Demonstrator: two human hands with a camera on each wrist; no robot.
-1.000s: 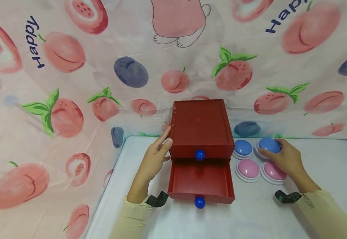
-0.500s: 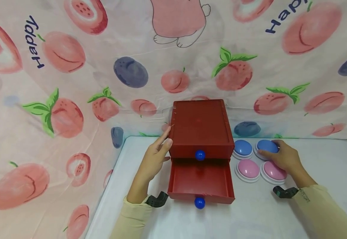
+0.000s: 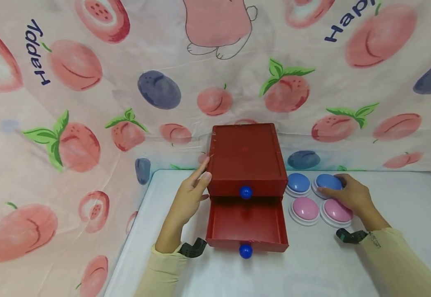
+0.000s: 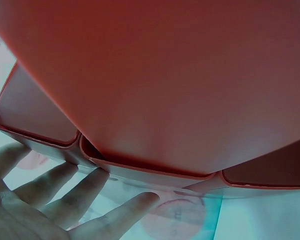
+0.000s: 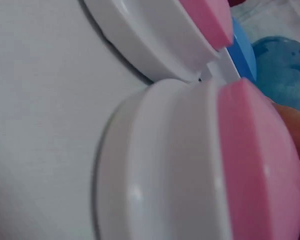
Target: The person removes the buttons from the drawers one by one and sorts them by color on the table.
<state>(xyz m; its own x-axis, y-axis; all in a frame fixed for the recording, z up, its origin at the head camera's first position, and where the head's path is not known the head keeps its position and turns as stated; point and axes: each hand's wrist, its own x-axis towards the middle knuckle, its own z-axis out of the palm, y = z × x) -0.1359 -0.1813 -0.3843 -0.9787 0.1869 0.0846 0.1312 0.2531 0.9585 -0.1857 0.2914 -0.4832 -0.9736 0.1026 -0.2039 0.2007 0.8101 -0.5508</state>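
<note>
My left hand (image 3: 189, 196) rests with extended fingers along the left side of a red two-drawer box (image 3: 245, 154). The left wrist view shows those fingers (image 4: 115, 217) spread by the box's edge. The box's lower drawer (image 3: 246, 225) is pulled out, with nothing inside; the upper one is in. At right, my right hand (image 3: 356, 198) holds a blue push button (image 3: 328, 181) with a white base, thumb in front and fingers behind. Its palm hangs over a pink push button (image 3: 337, 210), which fills much of the right wrist view.
Another blue button (image 3: 298, 182) and another pink button (image 3: 305, 208) stand between the held button and the box. Round blue knobs (image 3: 246, 251) project from both drawers. A fruit-print cloth (image 3: 186, 103) hangs behind the white table (image 3: 275, 276).
My right hand has shifted the blue button slightly left, closer to the other blue one. The left hand stays at the box. The head view has turned slightly.
</note>
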